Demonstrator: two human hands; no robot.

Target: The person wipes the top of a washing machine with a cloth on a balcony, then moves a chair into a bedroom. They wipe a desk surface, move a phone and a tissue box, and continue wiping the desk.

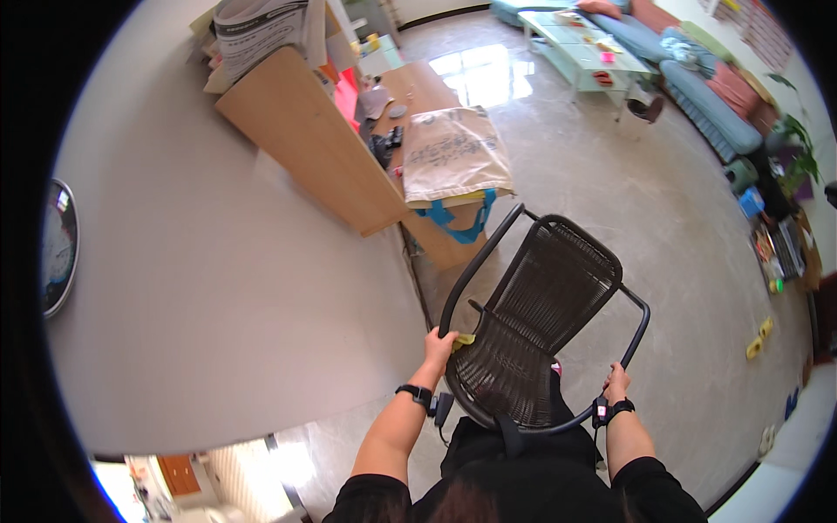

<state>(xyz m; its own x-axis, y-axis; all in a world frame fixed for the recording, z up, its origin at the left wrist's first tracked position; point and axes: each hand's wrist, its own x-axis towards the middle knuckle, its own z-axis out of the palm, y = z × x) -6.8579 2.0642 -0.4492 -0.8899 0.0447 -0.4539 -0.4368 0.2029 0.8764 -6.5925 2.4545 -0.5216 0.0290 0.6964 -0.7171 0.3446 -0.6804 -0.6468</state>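
A dark woven-seat armchair (556,287) with a black tubular frame is directly before me, its seat towards my body. My left hand (441,345) grips the left armrest tube, and a yellow-green cloth (463,341) shows at its fingers, between hand and seat. On the other side, my right hand (615,382) is closed around the right armrest tube. Both wrists wear black bands with small devices. I cannot tell whether the chair's legs touch the floor, as they are mostly hidden.
A wooden desk (431,85) with a canvas tote bag (456,157) stands ahead, by a wooden shelf unit (314,144) holding papers. A white wall (261,314) runs along my left. Further off are a glass coffee table (588,55) and blue sofa (706,98). Yellow slippers (755,346) lie right.
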